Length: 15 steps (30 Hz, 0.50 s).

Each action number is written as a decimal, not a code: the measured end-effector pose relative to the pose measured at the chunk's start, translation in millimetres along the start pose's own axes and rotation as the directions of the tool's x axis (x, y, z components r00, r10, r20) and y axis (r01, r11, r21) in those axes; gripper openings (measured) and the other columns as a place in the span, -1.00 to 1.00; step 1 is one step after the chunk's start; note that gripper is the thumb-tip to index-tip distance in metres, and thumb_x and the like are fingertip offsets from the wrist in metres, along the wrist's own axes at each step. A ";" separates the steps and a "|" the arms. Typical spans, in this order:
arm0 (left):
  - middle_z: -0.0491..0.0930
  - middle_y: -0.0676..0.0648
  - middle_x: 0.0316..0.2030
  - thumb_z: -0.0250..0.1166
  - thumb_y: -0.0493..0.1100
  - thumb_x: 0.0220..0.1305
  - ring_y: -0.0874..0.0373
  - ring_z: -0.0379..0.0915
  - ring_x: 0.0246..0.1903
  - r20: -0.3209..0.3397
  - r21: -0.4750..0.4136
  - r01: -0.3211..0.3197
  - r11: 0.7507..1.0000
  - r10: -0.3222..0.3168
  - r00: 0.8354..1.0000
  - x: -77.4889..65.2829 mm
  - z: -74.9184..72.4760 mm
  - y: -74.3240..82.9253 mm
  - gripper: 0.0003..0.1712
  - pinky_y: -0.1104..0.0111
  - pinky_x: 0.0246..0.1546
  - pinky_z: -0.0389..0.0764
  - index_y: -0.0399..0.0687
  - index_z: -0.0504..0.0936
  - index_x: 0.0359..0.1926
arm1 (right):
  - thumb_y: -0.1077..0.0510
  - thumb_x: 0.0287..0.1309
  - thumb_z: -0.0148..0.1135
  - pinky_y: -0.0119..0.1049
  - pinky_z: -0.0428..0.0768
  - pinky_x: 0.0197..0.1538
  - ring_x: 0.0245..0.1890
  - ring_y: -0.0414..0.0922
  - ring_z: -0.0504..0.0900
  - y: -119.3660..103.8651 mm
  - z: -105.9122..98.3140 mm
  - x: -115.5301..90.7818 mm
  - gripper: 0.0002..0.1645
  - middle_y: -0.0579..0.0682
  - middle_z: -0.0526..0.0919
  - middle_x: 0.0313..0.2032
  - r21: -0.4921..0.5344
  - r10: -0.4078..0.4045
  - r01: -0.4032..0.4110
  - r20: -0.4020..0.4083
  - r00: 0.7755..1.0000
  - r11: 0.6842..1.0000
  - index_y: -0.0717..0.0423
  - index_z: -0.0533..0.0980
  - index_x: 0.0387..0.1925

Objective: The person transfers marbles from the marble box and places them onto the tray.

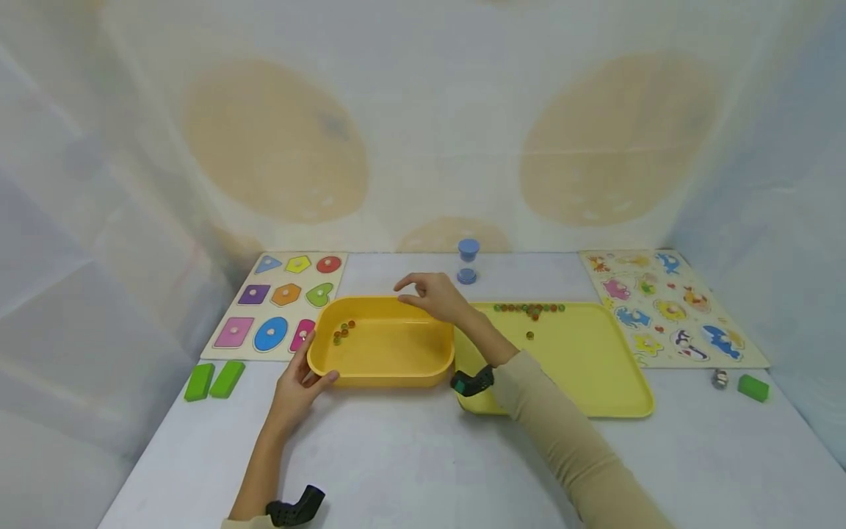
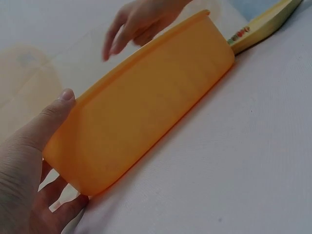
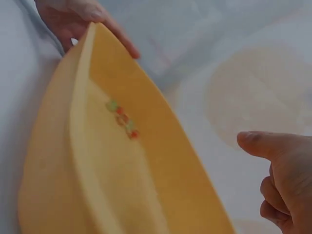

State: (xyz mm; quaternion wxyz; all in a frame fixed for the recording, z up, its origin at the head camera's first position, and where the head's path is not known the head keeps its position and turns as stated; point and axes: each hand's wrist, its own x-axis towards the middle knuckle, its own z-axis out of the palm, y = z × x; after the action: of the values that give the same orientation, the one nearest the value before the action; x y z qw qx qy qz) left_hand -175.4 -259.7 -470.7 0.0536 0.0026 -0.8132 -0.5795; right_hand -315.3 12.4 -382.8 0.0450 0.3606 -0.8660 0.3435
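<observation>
My left hand point(image 1: 295, 389) grips the left end of a deep orange-yellow plastic tub point(image 1: 396, 351), thumb at the rim and fingers around the end wall. Several small red and green marbles point(image 1: 342, 332) lie at the left of the tub's floor. Over the tub's back right corner hovers my right hand point(image 1: 434, 295), index finger and thumb apart with nothing between them. To the right, a shallow yellow tray point(image 1: 581, 375) holds more marbles point(image 1: 529, 308), mostly lined up along its back edge, with one loose marble point(image 1: 530, 335) nearer the middle.
A shape puzzle board point(image 1: 277, 308) lies at the left, an animal puzzle board point(image 1: 667, 308) at the right. A blue-capped sandglass-like object point(image 1: 468, 261) stands behind. Green blocks point(image 1: 227, 379) sit at the left; another green block point(image 1: 753, 388) and a small silvery object point(image 1: 720, 379) are right.
</observation>
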 end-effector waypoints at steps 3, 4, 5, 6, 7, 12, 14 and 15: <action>0.03 0.14 0.34 0.33 -0.03 0.04 0.04 0.09 0.27 -0.008 0.002 -0.007 1.000 0.007 1.000 -0.9 -1.9 -0.6 -0.07 0.40 0.01 0.41 0.51 -0.02 0.32 | 0.05 0.12 0.17 -0.48 0.06 -0.68 -0.79 -0.24 0.03 -14.4 26.6 23.2 -0.69 -0.14 0.13 -0.81 -0.005 -0.021 0.022 0.058 0.998 1.000 0.06 0.56 -0.11; 0.03 0.15 0.34 0.33 -0.02 0.04 0.04 0.09 0.27 -0.006 0.004 -0.007 1.000 0.007 1.000 -1.0 -2.2 -0.9 -0.07 0.39 0.02 0.41 0.51 -0.03 0.32 | 0.06 0.12 0.17 -0.48 0.06 -0.68 -0.79 -0.23 0.04 -17.4 34.7 29.3 -0.68 -0.13 0.15 -0.80 -0.011 -0.023 0.024 0.082 0.996 1.000 0.06 0.55 -0.09; 0.03 0.15 0.34 0.32 -0.02 0.04 0.04 0.10 0.27 -0.006 0.005 -0.011 1.000 0.011 1.000 -0.9 -2.3 -1.4 -0.07 0.39 0.02 0.41 0.50 -0.03 0.33 | 0.06 0.12 0.17 -0.49 0.08 -0.68 -0.78 -0.23 0.07 -19.4 42.5 34.6 -0.68 -0.14 0.20 -0.79 -0.022 -0.018 0.020 0.105 0.994 1.000 0.05 0.55 -0.08; 0.03 0.15 0.34 0.32 -0.02 0.04 0.04 0.10 0.27 -0.004 0.006 -0.013 1.000 0.013 1.000 -0.7 -2.3 -2.1 -0.07 0.38 0.02 0.41 0.50 -0.03 0.33 | 0.05 0.12 0.17 -0.50 0.12 -0.68 -0.77 -0.24 0.12 -21.2 49.6 39.0 -0.67 -0.15 0.27 -0.77 -0.035 -0.005 0.010 0.131 0.991 0.999 0.03 0.54 -0.07; 0.03 0.17 0.33 0.32 -0.02 0.04 0.05 0.10 0.27 -0.005 0.002 -0.012 1.000 0.012 1.000 -0.3 -2.0 -2.5 -0.08 0.39 0.02 0.41 0.51 -0.02 0.32 | 0.04 0.12 0.17 -0.50 0.16 -0.67 -0.75 -0.23 0.17 -22.3 55.8 42.7 -0.67 -0.14 0.34 -0.73 -0.042 0.012 -0.005 0.157 0.987 0.999 0.02 0.54 -0.06; 0.03 0.14 0.34 0.31 -0.04 0.06 0.03 0.10 0.27 0.003 -0.002 -0.029 1.000 0.029 1.000 1.7 -0.8 -4.6 -0.09 0.34 0.03 0.41 0.49 -0.03 0.33 | 0.05 0.11 0.18 -0.49 0.40 -0.47 -0.52 -0.21 0.42 -22.2 81.0 54.8 -0.68 -0.12 0.63 -0.39 -0.100 0.102 -0.079 0.244 0.965 0.992 -0.07 0.54 -0.06; 0.03 0.14 0.34 0.30 -0.05 0.07 0.04 0.10 0.27 0.003 -0.002 -0.030 1.000 0.030 1.000 2.0 -0.9 -4.8 -0.09 0.33 0.03 0.42 0.49 -0.03 0.33 | 0.06 0.11 0.18 -0.50 0.40 -0.42 -0.46 -0.20 0.42 -21.3 88.5 57.3 -0.67 -0.11 0.63 -0.31 -0.119 0.130 -0.101 0.268 0.955 0.988 -0.08 0.54 -0.04; 0.03 0.12 0.34 0.30 -0.05 0.07 0.02 0.10 0.27 0.005 0.004 -0.034 0.999 0.034 0.999 1.9 -1.1 -4.9 -0.09 0.31 0.03 0.41 0.48 -0.04 0.33 | 0.06 0.11 0.18 -0.51 0.39 -0.42 -0.44 -0.21 0.41 -21.1 91.9 58.3 -0.67 -0.11 0.62 -0.29 -0.121 0.141 -0.111 0.278 0.950 0.986 -0.08 0.53 -0.04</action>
State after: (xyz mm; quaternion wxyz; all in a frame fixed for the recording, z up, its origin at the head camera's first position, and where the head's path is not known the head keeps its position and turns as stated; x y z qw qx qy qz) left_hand -177.5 -262.5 -474.8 0.0613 -0.0125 -0.8144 -0.5770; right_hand -328.8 -90.5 -421.8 -0.0839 0.3474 -0.9014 0.2445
